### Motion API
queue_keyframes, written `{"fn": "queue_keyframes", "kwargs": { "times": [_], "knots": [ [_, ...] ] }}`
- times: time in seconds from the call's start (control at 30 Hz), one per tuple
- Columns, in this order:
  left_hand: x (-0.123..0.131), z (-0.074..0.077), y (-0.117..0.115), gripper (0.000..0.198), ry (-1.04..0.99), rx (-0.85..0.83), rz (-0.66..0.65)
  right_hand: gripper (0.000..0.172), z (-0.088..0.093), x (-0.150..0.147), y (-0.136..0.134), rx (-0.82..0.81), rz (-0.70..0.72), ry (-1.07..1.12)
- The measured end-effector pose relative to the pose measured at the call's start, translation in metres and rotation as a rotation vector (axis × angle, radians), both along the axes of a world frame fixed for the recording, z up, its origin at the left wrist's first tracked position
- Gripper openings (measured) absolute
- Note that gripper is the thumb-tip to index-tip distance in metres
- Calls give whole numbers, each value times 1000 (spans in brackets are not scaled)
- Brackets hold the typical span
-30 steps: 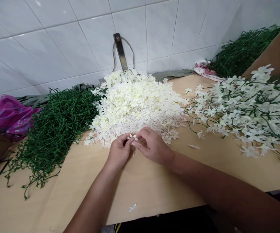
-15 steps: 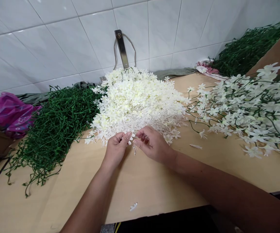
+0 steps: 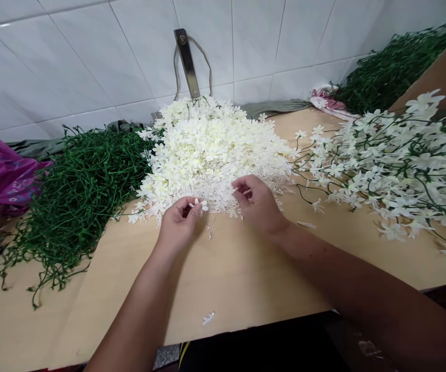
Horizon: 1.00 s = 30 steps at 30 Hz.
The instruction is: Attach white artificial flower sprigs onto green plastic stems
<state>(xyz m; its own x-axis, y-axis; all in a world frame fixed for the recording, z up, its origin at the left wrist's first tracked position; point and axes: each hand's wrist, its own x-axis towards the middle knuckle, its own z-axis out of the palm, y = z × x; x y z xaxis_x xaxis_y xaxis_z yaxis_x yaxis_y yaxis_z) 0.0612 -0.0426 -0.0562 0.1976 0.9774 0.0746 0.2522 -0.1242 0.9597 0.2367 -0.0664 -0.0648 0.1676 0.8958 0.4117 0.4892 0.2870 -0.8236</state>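
A white artificial flower is pinched between the thumb and fingers of my left hand, just in front of the pile. My right hand is at the front edge of the pile of thin white stamens, fingers curled in towards the thumb. Whatever lies at those fingertips is too small to make out. Behind the stamens, white flower heads are heaped up. A few loose stamens lie on the board between my hands.
Green plastic stems are heaped on the left beside a purple bag. Stemmed white flowers spread on the right, with more green stems behind. A small white piece lies near the board's front edge.
My right hand has moved away from my left, right and up to the stamens. My left hand keeps hold of the flower. The view has shifted slightly.
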Motion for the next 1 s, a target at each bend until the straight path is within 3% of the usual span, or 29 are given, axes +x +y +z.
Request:
{"fn": "queue_keyframes", "kwargs": {
  "times": [0.07,0.17,0.27,0.37,0.5,0.77,1.0],
  "knots": [
    [-4,-3,4,18,32,12,79,23,2,2,-2,136,-49,-192],
    [-8,-5,8,20,86,46,133,21,2,-8,-10,251,173,-481],
    [-10,-6,9,20,144,93,166,20,-5,-24,-15,232,433,-703],
    [-12,-5,9,20,185,112,177,18,-13,-32,-15,187,441,-785],
    [-14,-7,10,19,137,119,178,15,-12,-32,-11,183,372,-702],
    [-10,-10,7,15,32,54,124,6,10,-47,4,35,175,-295],
    [-6,-6,5,20,-44,-44,39,7,3,-50,10,27,87,-254]
  ]
}}
